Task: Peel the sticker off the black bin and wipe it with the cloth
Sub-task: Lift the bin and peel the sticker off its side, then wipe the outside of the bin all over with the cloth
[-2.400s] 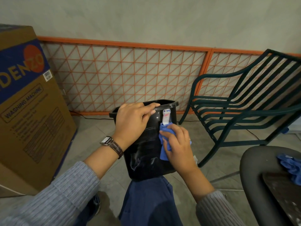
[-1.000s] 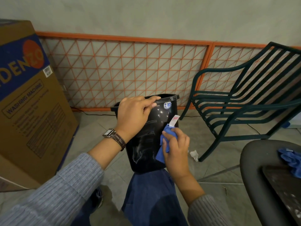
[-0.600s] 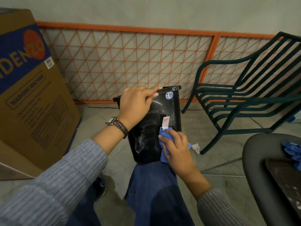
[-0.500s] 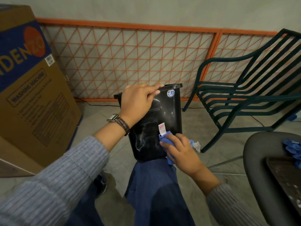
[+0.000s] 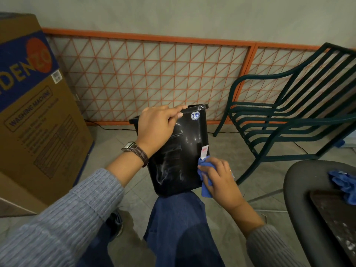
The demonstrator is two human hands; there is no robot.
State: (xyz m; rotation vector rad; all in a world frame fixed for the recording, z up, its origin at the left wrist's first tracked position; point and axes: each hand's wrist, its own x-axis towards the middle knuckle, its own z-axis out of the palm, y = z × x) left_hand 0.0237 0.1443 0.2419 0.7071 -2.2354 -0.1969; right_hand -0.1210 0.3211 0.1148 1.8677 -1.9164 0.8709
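On the person's blue-trousered knee (image 5: 179, 218), near mid-view, stands the glossy black plastic bin (image 5: 179, 151), tilted slightly. At the bin's 11 o'clock the left hand (image 5: 157, 128) curls over the rim, with the thumb on the front wall. At its 4 o'clock the right hand (image 5: 219, 178) bunches a blue cloth (image 5: 205, 187) in curled fingers against the bin's right edge. A small white sticker strip (image 5: 204, 152) rises from that grip toward 12 o'clock; whether it touches the wall I cannot tell. A round blue-and-white price sticker (image 5: 195, 115) sits at the bin's 1 o'clock, just under the rim.
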